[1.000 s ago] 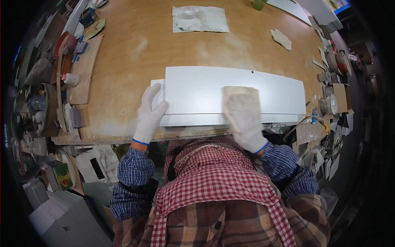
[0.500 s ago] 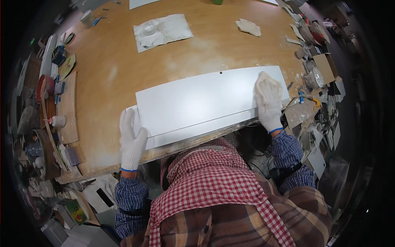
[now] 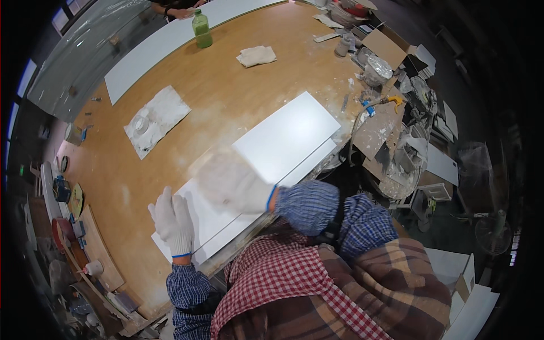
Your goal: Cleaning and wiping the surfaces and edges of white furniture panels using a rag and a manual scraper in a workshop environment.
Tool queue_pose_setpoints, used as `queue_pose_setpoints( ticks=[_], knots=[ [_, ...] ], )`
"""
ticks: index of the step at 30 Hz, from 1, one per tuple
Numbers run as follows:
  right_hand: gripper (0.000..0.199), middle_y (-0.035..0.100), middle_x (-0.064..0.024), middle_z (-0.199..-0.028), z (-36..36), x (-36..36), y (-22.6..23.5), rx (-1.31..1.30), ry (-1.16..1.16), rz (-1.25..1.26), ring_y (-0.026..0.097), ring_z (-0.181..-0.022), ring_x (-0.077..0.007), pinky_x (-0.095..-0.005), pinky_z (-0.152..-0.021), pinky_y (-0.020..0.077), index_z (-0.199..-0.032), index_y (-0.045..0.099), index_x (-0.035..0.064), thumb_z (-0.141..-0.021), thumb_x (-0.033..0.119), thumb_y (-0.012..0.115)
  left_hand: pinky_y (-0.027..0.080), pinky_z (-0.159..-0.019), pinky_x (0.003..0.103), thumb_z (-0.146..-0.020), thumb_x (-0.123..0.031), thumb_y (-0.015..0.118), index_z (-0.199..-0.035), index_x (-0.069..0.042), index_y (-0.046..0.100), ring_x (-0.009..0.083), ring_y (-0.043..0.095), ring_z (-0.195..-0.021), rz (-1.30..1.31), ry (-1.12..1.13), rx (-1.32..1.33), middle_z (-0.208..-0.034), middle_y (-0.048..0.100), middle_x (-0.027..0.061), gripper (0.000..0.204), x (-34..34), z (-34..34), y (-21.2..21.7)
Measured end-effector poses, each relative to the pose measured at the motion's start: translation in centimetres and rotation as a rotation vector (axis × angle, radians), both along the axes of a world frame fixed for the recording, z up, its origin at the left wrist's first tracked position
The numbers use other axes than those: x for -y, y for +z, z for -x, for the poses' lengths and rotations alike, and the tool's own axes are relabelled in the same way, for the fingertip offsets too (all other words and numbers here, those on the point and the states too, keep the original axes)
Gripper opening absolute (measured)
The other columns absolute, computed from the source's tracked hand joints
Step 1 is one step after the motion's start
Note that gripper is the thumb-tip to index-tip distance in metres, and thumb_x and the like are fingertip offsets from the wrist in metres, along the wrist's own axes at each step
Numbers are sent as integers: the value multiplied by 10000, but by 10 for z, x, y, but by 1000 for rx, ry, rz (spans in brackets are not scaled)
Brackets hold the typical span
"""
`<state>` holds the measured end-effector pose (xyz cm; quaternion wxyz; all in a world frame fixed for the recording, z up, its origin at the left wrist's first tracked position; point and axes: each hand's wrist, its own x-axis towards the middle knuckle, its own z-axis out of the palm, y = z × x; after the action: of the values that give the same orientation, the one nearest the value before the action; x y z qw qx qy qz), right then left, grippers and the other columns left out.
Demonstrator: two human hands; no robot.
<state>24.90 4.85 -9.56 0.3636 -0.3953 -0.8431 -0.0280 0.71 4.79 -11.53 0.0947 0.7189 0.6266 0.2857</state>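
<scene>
Two white panels lie stacked at the table's near edge, the upper panel [image 3: 294, 127] leaving a strip of the lower panel [image 3: 317, 157] showing on my side. My left hand [image 3: 173, 222], in a white knit glove, rests flat at their left end with its fingers stretched out. Smeared by motion, my gloved right hand [image 3: 235, 184] is over the left half of the upper panel. A cream cloth [image 3: 218, 157] shows along its far side, held against the panel; its outline is blurred.
A folded cloth [image 3: 256, 55] and a green bottle [image 3: 202, 34] are farther back on the wooden table [image 3: 221, 102]. A white sheet [image 3: 170, 110] bears a small round white container [image 3: 141, 124]. Beyond lies a long white panel [image 3: 130, 71], with another person's hand [image 3: 180, 12] at it. Clutter crowds the right side.
My right hand has swept from the panel's right end to its left half with the cloth. My left hand stays at the left end. The view has turned, bringing the bottle and another person into sight.
</scene>
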Motion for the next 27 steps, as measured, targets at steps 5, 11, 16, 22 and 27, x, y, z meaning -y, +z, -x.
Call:
queue_pose_setpoints(
  ticks=[5,11,16,22,27],
  knots=[
    [162,582,-129,-1013,-190,-17,-11,310,-550,96,566,-1025,-335,-469,-995,428,-995,601,105,-888,222,568,400,-1129,529,-994,-236,666,-1301,-2,680,400,595,-1197,35,-73,-162,-1243,690,160,386,5,-9,17],
    [494,724,-192,-1301,-297,33,-51,-506,-837,693,653,-1227,-355,-393,-1118,463,-1399,655,2,-1098,363,500,405,-1086,552,-897,-253,767,-1323,8,627,425,571,-1187,-90,-146,-266,-1280,639,223,519,30,0,3],
    [516,738,-184,-1272,-275,81,-33,-740,-646,816,665,-1196,-238,-328,-1082,469,-1402,649,-12,-1089,386,552,236,-1233,675,-863,-447,796,-1459,13,539,481,440,-1439,253,-246,-383,-1501,519,294,796,63,-13,35],
    [506,712,-92,-1349,-287,104,-42,-833,-598,870,639,-1206,-176,-314,-1061,477,-1393,645,-65,-1090,337,591,274,-1206,708,-743,-365,886,-1504,2,493,589,369,-1456,192,-517,-530,-1565,442,326,932,108,-27,33],
    [431,720,-84,-1295,-307,117,-31,-1102,-762,645,636,-1195,-164,-296,-1043,488,-1377,661,-35,-1105,291,588,406,-1167,591,-784,-143,812,-1508,-23,502,519,465,-1415,145,-527,-627,-1563,476,280,796,109,-21,38]
  ],
)
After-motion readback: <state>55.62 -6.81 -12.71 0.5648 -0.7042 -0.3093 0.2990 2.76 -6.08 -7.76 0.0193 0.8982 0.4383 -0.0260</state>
